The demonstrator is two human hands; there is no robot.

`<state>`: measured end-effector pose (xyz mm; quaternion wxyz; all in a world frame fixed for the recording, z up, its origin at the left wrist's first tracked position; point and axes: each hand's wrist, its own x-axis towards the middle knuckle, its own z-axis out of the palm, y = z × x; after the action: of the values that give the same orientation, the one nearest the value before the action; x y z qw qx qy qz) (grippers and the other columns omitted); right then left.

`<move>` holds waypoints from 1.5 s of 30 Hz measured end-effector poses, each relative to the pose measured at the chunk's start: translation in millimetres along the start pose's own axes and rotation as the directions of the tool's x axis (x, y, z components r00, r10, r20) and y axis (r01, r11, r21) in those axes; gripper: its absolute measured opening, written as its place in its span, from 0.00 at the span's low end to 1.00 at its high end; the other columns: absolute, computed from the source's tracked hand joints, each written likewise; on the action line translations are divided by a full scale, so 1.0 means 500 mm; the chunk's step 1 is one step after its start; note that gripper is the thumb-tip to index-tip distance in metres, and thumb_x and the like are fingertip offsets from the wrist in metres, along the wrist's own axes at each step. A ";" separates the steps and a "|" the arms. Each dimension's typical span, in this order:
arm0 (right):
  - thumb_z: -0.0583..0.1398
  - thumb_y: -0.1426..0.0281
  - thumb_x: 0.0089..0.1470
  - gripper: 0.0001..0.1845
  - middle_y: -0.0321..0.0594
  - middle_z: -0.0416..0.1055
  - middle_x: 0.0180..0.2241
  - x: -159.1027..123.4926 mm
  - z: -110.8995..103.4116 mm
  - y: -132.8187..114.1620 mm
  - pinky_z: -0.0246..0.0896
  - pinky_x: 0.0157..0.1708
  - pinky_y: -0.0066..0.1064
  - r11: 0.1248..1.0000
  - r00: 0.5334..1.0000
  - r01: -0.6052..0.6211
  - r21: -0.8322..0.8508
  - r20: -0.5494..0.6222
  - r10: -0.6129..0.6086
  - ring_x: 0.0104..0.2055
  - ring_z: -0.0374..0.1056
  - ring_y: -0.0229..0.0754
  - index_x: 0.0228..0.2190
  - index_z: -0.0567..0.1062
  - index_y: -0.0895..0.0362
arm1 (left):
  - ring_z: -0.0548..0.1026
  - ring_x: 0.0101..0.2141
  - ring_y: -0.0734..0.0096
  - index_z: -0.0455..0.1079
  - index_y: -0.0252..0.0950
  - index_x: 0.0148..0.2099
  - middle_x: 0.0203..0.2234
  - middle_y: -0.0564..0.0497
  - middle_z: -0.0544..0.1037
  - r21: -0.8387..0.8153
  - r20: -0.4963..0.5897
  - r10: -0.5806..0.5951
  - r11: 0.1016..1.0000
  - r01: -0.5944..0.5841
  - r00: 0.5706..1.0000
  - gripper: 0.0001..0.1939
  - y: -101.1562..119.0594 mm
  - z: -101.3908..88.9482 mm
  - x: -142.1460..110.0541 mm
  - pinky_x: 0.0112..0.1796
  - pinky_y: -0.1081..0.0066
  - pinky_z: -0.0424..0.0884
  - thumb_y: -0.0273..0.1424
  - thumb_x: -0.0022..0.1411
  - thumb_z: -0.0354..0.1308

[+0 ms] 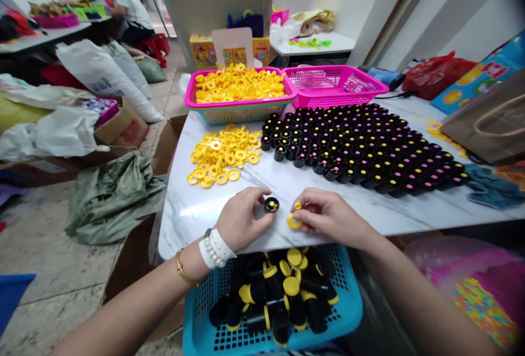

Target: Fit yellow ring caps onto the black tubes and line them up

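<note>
While the left hand [240, 218] is curling around a black cup [272, 205] near the front edge of the worktop [180, 181], the right hand [324, 211] is holding a yellow ring [292, 222] and a small yellow piece [298, 205] just beside it. The right fingers are clamping on the ring and the piece; the left thumb and forefinger are standing apart beside the cup, and whether they are gripping it I cannot tell. The cup is standing upright, its inside showing small yellow and pink spots. A white band [208, 255] and a gold bangle [179, 268] are circling the left wrist.

Beyond the left hand, a heap of loose rings [223, 153] is spreading over the worktop, and to its right many more black cups [353, 145] are standing in close rows, most showing a yellow or pink dot. Behind the heap, a pink basket [238, 105] is brimming with yellow pieces [240, 83]; a second pink basket [340, 96] is sitting just right of it. Below the front edge, a blue basket [355, 312] is holding black tubes [281, 320] with yellow lids [291, 286]. A blue cloth [494, 186] is lying right of the rows, with a paper bag [467, 132] farther back. Off to the left, a green sack [115, 197] is lying on the floor [61, 252], and another person [133, 9] is sitting at a far worktop [74, 30]
</note>
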<state>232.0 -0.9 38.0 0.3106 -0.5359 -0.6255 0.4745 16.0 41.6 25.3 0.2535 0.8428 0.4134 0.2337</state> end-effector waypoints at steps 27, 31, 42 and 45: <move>0.61 0.63 0.56 0.10 0.35 0.69 0.25 0.055 0.072 0.000 0.60 0.28 0.30 0.984 0.943 0.070 -0.165 -0.309 -0.119 0.28 0.65 0.39 0.27 0.69 0.55 | 0.69 0.25 0.73 0.75 0.40 0.40 0.22 0.56 0.74 0.003 0.076 -0.015 1.000 0.015 0.997 0.07 -0.004 0.012 0.002 0.28 0.74 0.60 0.33 0.58 0.59; 0.60 0.63 0.56 0.10 0.35 0.69 0.26 0.052 0.072 0.002 0.60 0.29 0.30 0.987 0.943 0.064 -0.149 -0.313 -0.109 0.28 0.65 0.39 0.27 0.69 0.55 | 0.70 0.24 0.73 0.76 0.41 0.40 0.22 0.55 0.74 -0.005 0.090 -0.049 0.999 0.050 0.995 0.09 -0.006 0.012 0.004 0.28 0.74 0.60 0.33 0.57 0.59; 0.59 0.64 0.57 0.10 0.34 0.66 0.25 0.048 0.082 0.005 0.57 0.27 0.29 0.980 0.931 0.068 -0.189 -0.340 -0.130 0.26 0.62 0.38 0.28 0.67 0.55 | 0.70 0.22 0.75 0.75 0.36 0.42 0.21 0.55 0.76 -0.300 0.107 -0.134 0.940 0.160 0.985 0.12 0.006 0.003 0.004 0.27 0.74 0.63 0.36 0.59 0.58; 0.59 0.63 0.58 0.10 0.34 0.64 0.25 0.047 0.087 0.009 0.57 0.26 0.29 0.986 0.931 0.065 -0.151 -0.347 -0.114 0.26 0.61 0.37 0.29 0.66 0.54 | 0.69 0.19 0.77 0.73 0.34 0.40 0.19 0.55 0.74 -0.438 0.192 -0.181 0.864 0.250 0.964 0.13 0.003 0.002 0.014 0.24 0.76 0.63 0.39 0.63 0.54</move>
<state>189.4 10.5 15.5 0.4019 -0.6034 -0.6142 0.3116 21.3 46.2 26.6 0.4990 0.7220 0.4188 0.2332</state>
